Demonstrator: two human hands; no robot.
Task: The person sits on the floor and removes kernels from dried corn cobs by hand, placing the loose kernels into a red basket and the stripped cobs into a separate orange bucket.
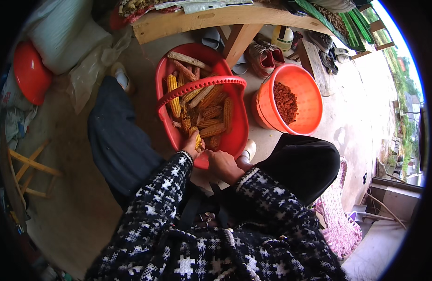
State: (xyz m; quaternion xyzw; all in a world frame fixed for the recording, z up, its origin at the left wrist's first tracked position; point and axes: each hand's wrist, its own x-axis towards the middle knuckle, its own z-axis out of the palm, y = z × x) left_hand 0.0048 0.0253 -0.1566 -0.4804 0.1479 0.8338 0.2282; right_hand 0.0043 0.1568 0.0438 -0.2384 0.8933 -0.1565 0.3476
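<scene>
My left hand (194, 144) grips a yellow corn cob (195, 138) over the near edge of a red plastic basket (241, 140). Just to its right, my right hand (223, 164) is curled near the basket's rim; whether something small is inside its fingers cannot be told. Several yellow corn ears (174, 95) lie in the basket, along with a pale, bare cob (189, 60) at its far end. The basket's red handle (202, 82) arches over them. To the right, an orange-red bucket (309, 102) holds a heap of small reddish-brown pieces (285, 103).
A wooden table (202, 20) stands beyond the basket, with shoes (261, 58) and a pale bottle (282, 38) beneath it. White sacks (66, 38) and a red rounded object (31, 73) are at the far left. A wooden stool frame (35, 163) lies left; a pink woven mat (339, 217) is at right.
</scene>
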